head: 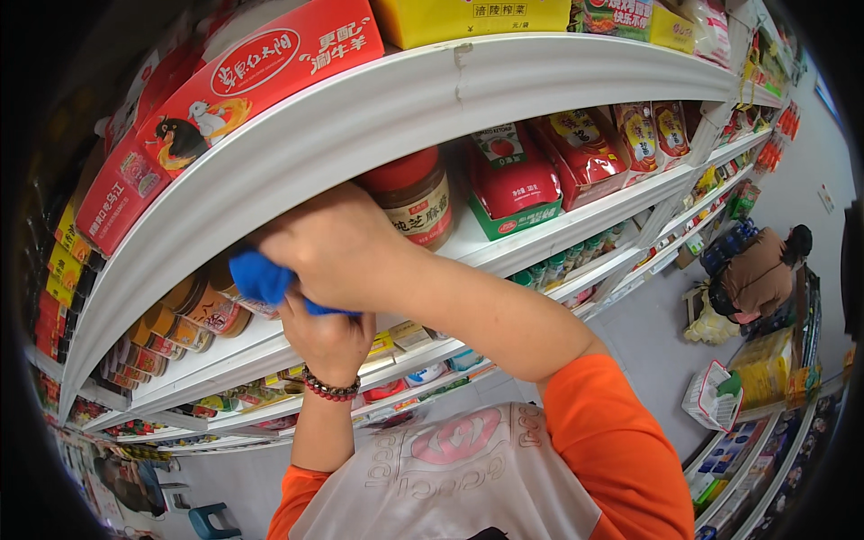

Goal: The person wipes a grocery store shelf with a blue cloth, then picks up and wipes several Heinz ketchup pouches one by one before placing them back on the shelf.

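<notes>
A blue cloth [260,278] is bunched between my two hands at a white metal shelf. My right hand [331,243] reaches in under the upper shelf edge, its fingers closed on the cloth and partly hidden. Just below it, my left hand [329,334], with beaded bracelets at the wrist, also grips the cloth. Whether something is wrapped inside the cloth cannot be told. A large red-lidded jar of sesame paste [422,202] stands right of my right hand. Smaller lidded jars [209,307] line the same shelf to the left.
The upper shelf's white edge [432,101] curves close above my hands, with a red carton [256,67] on it. Ketchup pouches [513,175] sit in a green box farther right. A person [759,273] bends near a white basket [712,398]; a blue stool [210,521] is lower left.
</notes>
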Available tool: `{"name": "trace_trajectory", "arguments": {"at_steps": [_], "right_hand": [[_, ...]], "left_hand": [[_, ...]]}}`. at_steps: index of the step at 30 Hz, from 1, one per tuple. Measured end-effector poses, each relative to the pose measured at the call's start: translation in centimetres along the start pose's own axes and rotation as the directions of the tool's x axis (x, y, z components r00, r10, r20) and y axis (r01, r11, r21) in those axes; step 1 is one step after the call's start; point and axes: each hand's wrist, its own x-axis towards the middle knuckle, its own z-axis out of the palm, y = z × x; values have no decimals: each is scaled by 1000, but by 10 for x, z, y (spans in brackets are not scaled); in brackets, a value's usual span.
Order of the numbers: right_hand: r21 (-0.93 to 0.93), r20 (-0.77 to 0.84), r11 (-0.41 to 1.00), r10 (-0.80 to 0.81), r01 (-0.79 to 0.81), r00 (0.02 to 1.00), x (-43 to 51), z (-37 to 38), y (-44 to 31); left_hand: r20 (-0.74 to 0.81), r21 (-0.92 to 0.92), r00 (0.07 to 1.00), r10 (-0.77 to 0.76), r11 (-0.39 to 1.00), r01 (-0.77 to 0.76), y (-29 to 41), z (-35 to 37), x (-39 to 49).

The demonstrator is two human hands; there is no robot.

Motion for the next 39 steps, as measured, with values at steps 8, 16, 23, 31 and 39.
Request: {"name": "trace_trajectory", "arguments": {"at_steps": [8, 16, 23, 31, 39], "right_hand": [[-265, -277, 960, -162, 87, 947, -71, -51, -4], [-338, -249, 941, -94, 4, 964, -67, -61, 26], [-269, 146, 962, -3, 42, 989, -124, -53, -3], [-345, 227, 938, 93, -9, 969, -167, -113, 8], [-528, -88, 816, 224, -236, 971, -187, -121, 2]], "left_hand": [[-128, -61, 991, -33, 998, 26, 2, -3, 11], [-106, 11, 992, -61, 998, 62, 17, -13, 27], [-110, -33, 992, -59, 998, 56, 14, -15, 24], [-113, -52, 993, -28, 998, 22, 11, -20, 25], [-56, -141, 995, -81, 987, 72, 10, -19, 19]]}}
